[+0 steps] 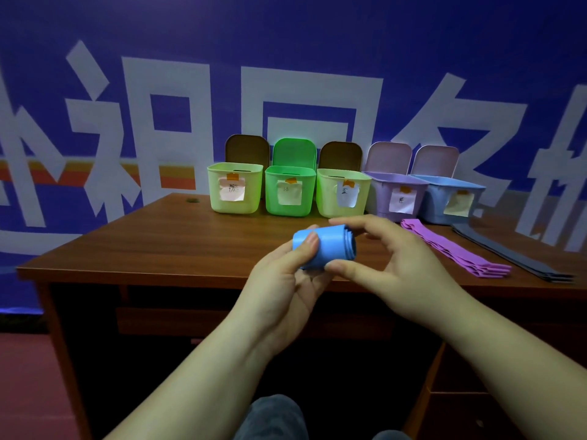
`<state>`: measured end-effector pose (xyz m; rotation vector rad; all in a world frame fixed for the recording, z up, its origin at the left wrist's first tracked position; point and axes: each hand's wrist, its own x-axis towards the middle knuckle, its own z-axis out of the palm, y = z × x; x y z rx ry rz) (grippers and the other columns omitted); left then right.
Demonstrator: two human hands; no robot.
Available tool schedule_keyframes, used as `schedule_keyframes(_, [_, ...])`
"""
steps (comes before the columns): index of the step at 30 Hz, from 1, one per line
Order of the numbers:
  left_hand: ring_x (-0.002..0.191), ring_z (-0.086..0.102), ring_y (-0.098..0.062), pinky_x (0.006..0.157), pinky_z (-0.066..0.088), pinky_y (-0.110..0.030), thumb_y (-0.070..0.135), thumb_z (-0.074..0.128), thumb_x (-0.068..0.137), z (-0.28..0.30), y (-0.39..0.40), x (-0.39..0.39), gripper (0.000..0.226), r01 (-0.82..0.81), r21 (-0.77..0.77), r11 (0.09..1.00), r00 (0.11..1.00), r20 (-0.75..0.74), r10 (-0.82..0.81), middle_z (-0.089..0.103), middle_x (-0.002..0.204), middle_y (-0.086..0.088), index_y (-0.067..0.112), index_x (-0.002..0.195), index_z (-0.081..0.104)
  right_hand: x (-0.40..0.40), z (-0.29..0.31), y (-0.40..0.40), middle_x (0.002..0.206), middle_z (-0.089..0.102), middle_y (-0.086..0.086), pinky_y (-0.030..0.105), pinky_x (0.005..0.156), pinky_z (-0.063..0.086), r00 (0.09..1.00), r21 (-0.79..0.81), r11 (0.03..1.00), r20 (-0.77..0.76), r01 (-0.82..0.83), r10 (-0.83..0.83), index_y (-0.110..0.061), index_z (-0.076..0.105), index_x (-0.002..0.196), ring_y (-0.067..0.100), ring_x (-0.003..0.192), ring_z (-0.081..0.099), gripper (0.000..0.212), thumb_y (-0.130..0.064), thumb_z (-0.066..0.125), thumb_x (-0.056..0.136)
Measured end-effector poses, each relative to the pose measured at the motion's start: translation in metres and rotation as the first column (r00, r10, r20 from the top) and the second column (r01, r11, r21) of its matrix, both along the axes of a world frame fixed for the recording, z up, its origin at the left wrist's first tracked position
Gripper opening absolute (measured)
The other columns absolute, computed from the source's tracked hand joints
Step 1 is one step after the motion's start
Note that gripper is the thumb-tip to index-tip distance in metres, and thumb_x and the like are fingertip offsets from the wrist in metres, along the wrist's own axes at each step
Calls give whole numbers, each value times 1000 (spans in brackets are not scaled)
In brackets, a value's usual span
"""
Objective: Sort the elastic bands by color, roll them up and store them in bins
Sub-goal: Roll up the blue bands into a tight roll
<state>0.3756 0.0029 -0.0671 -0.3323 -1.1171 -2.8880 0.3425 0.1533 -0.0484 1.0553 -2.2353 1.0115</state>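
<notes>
I see the desk (143, 246) with its near edge running across mid-frame; both hands hang just at and in front of that edge, with bare wood open to the left of them and between them and the bins. Five open bins stand in a row at the back centre, each with a paper label: pale bin (235, 188), green bin (289, 191), second pale bin (343, 193), lilac bin (397, 195), blue bin (451, 200), lids tipped up behind. Right of centre the purple bands (454, 249) lie flat in a stack, running diagonally toward the lower right; just beyond them the grey bands (508, 252) lie parallel, near the right desk edge. The blue roll (324, 247) is at frame centre, held above the near edge. Left hand (286, 281) grips it from below, thumb curled over the left end. Right hand (390, 258) pinches the right end, thumb under, forefinger arched over the top, other fingers loosely spread. Roll's coiled layers show at its right end. Behind the desk a blue wall (317, 33) with large white characters; reddish floor (28, 385) at lower left.
</notes>
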Motion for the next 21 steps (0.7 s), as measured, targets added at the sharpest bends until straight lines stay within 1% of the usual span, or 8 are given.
schedule_keyframes(2, [81, 66, -20, 64, 56, -24, 13, 55, 75, -1, -1, -1, 49, 26, 16, 1000, 999, 19, -26, 66, 102, -19, -5, 120, 52, -1, -2, 0, 114, 58, -23, 2, 92, 31, 996, 28, 999, -86, 16, -13, -34, 58, 115, -7, 109, 50, 48, -46, 69, 70])
schedule_keyframes(5, [86, 63, -20, 73, 52, -27, 28, 60, 72, 3, -4, -1, 51, 7, -140, 990, 1000, 25, -4, 66, 99, -15, -1, 113, 59, -1, -2, 1, 114, 61, -15, 9, 95, 35, 972, 95, 995, -230, -31, 52, -25, 60, 118, -1, 107, 52, 45, -39, 65, 75])
schedule_keyframes(8, [85, 65, -19, 71, 55, -28, 23, 61, 70, 4, -6, -2, 49, -95, -214, 972, 995, -36, 90, 67, 103, -15, 2, 115, 61, 1, -4, 0, 119, 59, -17, 13, 97, 37, 968, 90, 992, -227, -86, 104, -30, 56, 121, 0, 110, 53, 48, -37, 67, 74])
schedule_keyframes(12, [89, 67, -21, 80, 55, -28, 10, 68, 76, -5, -5, -5, 41, -233, -224, 946, 961, -203, 189, 69, 102, -13, 6, 116, 58, 7, -7, -4, 123, 54, -14, 17, 85, 48, 961, -220, 973, 244, -77, 131, -46, 44, 121, -3, 101, 57, 65, -70, 60, 62])
schedule_keyframes(14, [95, 67, -18, 85, 54, -28, 15, 59, 75, -12, 0, -2, 41, -319, -281, 905, 927, -289, 237, 70, 105, -4, 13, 116, 57, 11, -7, -13, 110, 64, -5, 24, 68, 51, 858, -345, 938, 479, -9, 184, -36, 56, 108, 1, 85, 63, 60, -76, 50, 63])
schedule_keyframes(16, [92, 66, -8, 77, 53, -20, 14, 55, 76, -16, 9, 3, 40, -373, -332, 866, 896, -371, 244, 69, 102, 5, 19, 116, 55, 13, -11, -25, 96, 69, 5, 33, 65, 50, 768, -433, 901, 587, 30, 257, -22, 64, 95, 11, 80, 64, 61, -75, 49, 70])
schedule_keyframes(19, [97, 59, 10, 81, 46, -9, 15, 55, 74, -22, 21, 6, 49, -447, -389, 806, 863, -426, 273, 60, 110, 17, 25, 122, 47, 15, -17, -39, 81, 67, 9, 35, 73, 48, 866, -534, 835, 474, 137, 161, -6, 62, 83, 18, 74, 59, 56, -58, 45, 83])
schedule_keyframes(21, [115, 48, 12, 101, 40, -17, 34, 61, 68, -21, 22, 3, 64, -448, -404, 798, 881, -350, 317, 48, 126, 23, 35, 129, 38, 15, -25, -43, 66, 56, -1, 33, 64, 42, 960, -514, 846, 279, 139, 12, -8, 53, 73, 13, 63, 50, 57, -61, 41, 90])
